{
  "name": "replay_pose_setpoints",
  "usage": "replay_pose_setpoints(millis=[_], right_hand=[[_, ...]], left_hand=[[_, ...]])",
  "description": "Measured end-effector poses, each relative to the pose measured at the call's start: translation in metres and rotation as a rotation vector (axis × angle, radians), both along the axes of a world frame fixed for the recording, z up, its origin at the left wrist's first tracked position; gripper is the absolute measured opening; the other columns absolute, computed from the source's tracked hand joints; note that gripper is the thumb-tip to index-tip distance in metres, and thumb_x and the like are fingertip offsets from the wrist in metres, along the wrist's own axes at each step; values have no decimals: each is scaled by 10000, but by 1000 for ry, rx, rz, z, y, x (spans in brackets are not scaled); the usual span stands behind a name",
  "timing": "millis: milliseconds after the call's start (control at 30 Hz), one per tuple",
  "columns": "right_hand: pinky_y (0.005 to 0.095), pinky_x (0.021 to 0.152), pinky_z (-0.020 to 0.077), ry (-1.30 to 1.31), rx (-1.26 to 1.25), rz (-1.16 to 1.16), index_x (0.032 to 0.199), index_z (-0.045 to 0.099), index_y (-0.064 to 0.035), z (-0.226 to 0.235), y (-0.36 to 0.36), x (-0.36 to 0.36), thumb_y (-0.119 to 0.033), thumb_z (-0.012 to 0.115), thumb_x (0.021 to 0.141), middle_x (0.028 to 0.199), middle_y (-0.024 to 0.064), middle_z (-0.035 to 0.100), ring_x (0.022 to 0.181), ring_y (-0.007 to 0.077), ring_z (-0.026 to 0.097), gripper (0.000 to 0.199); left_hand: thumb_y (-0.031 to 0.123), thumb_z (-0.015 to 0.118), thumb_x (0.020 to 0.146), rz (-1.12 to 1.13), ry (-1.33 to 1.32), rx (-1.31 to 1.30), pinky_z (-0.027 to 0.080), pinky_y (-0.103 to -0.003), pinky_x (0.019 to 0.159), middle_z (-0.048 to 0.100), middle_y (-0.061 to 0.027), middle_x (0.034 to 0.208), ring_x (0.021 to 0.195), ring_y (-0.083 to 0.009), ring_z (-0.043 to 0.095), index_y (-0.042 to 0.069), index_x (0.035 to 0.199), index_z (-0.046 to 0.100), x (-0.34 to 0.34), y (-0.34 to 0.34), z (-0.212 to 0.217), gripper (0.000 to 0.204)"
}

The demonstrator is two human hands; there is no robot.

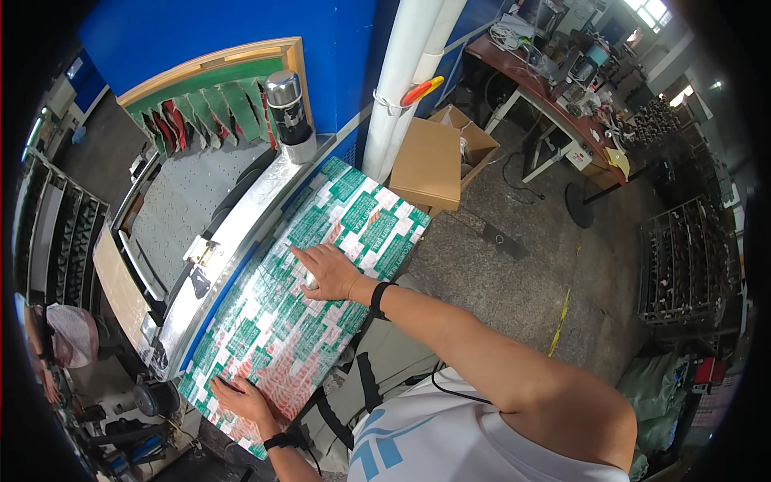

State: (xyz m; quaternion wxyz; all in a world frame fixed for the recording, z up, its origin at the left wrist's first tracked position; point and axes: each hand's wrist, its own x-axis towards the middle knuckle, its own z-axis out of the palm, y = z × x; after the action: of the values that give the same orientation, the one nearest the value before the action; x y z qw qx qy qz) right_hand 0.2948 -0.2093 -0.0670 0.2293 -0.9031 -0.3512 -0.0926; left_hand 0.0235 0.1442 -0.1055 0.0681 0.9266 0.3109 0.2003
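A board [265, 321] covered in green, white and reddish printed tape slopes across in front of me, alongside the metal edge of a machine. My left hand [241, 402] lies flat on its lower left part, fingers stretched and holding nothing. Over the middle of the board is my right hand [331, 273], its fingers reaching left and its thumb bent below them. A small white thing [312, 281] shows between thumb and fingers; its kind is unclear. Both wrists wear black bands.
Left of the board is the machine's perforated grey bed [185, 209], with hanging green and red strips [201, 120] behind it. A steel flask [285, 104] stands on the machine's edge. Beyond the board are a cardboard box [426, 165], white pipes [401, 88] and a cluttered table [554, 100].
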Motion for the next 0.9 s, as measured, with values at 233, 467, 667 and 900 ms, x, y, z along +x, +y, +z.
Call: replay_pose_setpoints(millis=[233, 467, 667, 900], right_hand=[[485, 1120, 448, -22, 4, -7, 1693, 343, 46, 2, 1, 0, -470, 786, 894, 1264, 166, 618, 1184, 333, 585, 1049], [483, 1114, 453, -12, -7, -13, 1687, 356, 46, 5, -7, -2, -469, 777, 900, 1269, 163, 622, 1185, 333, 587, 1031], [479, 1110, 456, 3, -6, -4, 1686, 360, 45, 6, -2, -3, -471, 773, 903, 1271, 163, 622, 1178, 330, 587, 1025], [474, 1110, 461, -20, 4, -16, 1682, 374, 35, 10, -6, 7, -455, 783, 896, 1271, 156, 619, 1181, 325, 588, 1012]], left_hand=[[329, 584, 1130, 12, 10, -16, 326, -583, 1292, 459, -262, 1694, 1569, -440, 427, -40, 1614, 496, 0, -1, 2, 615], [318, 592, 1122, 18, 2, -35, 322, -587, 1288, 457, -256, 1697, 1570, -440, 426, -31, 1611, 502, 3, -5, 0, 608], [306, 595, 1115, 26, -5, -33, 297, -597, 1297, 453, -252, 1702, 1573, -439, 422, -25, 1612, 502, -3, -3, -3, 605], [332, 586, 1118, 15, -6, -40, 286, -609, 1300, 441, -253, 1711, 1574, -441, 422, -11, 1616, 504, 13, -3, -4, 610]])
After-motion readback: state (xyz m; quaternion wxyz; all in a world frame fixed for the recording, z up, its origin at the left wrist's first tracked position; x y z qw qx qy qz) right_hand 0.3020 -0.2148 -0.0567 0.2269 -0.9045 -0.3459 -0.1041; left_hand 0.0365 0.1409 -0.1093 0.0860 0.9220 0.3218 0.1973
